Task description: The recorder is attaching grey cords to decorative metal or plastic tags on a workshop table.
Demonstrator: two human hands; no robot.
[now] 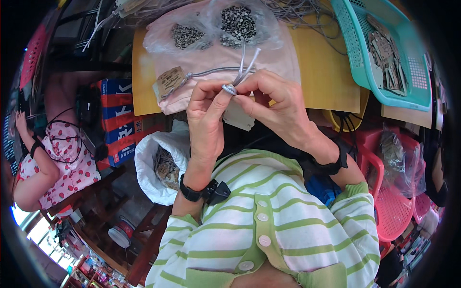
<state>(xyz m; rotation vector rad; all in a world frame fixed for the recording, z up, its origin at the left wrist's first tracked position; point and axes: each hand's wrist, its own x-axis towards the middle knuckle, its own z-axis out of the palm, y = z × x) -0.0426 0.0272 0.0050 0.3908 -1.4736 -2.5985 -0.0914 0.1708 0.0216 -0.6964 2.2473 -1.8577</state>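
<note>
Both hands meet over the near edge of a pink cloth (pixel 224 60). My left hand (pixel 206 120) is closed, its thumb and forefinger pinching a loop of grey cord (pixel 229 89). From the other side my right hand (pixel 276 98) pinches the same cord beside the loop; its two pale ends stick up past the fingers. A light card tag (pixel 238 116) hangs below the hands, partly hidden by them. To the left on the cloth lies a brown card tag (pixel 171 79) with a grey cord running from it toward my fingers.
Clear plastic bags (pixel 156 38) of small metal pieces lie at the back, grey cords (pixel 307 10) beside them. A turquoise basket (pixel 356 62) at right holds card tags. Below the table are a white sack (pixel 144 165) and a pink chair (pixel 394 218). Another person's arm (pixel 36 180) shows left.
</note>
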